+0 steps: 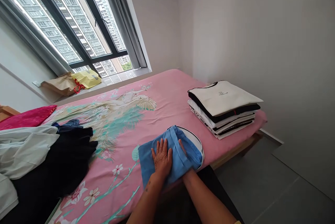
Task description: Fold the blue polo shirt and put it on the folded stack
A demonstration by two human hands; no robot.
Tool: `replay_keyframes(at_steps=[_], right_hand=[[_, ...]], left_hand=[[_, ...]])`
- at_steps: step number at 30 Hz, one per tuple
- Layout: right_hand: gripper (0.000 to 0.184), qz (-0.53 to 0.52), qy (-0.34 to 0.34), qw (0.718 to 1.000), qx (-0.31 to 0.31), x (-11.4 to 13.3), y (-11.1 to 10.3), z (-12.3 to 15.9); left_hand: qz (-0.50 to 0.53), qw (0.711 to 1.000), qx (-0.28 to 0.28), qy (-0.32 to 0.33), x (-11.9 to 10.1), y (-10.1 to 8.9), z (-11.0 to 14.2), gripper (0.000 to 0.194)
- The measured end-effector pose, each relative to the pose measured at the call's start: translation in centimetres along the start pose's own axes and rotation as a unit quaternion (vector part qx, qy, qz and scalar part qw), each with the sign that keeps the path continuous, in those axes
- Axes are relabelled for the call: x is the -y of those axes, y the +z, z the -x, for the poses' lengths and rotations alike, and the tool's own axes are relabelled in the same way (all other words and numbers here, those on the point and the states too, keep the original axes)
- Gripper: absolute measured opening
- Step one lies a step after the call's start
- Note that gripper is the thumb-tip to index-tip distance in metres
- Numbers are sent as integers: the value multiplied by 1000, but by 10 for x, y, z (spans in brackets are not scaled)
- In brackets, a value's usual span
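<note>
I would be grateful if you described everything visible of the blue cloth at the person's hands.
The blue cloth is plain and looks like soft woven fabric, partly folded and lightly creased, with a band-like strip running across it. It lies slightly askew on the pink bedspread, near the edge. The left hand rests spread on top; the right hand is partly hidden under a fold. A white, black-edged piece shows beyond its right side; whether it is attached cannot be told.

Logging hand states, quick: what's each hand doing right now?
Left hand: open, flat on the blue garment.
Right hand: mostly covered by the blue garment; grip cannot be told.
</note>
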State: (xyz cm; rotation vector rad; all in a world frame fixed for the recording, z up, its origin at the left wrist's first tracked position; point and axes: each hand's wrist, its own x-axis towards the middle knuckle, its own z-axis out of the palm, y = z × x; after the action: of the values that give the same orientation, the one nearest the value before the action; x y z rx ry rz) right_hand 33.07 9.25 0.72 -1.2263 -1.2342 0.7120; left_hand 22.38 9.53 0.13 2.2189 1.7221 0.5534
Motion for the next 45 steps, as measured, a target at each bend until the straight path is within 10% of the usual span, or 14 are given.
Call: replay_keyframes(at_steps=[9,16,25,38,45], right_hand=[[63,-288,197,937,14,1,-60,5],[39,-282,286,895,-193,-8,-136,64],[37,-283,369,883,-62,-7,-107,106],[28,-420,336,840,-80,-12,-96,100],[32,-438,333,830,-92,-16,-89,102]], left_hand=[[-74,997,19,-17,-11,9,-3,57],[-80,997,-2,-14,-20,15,3,59],[-53,979,54,187,-33,13,62,89],[-100,984,-15,149,-46,36,66,71],[-48,993,55,90,-50,24,57,64]])
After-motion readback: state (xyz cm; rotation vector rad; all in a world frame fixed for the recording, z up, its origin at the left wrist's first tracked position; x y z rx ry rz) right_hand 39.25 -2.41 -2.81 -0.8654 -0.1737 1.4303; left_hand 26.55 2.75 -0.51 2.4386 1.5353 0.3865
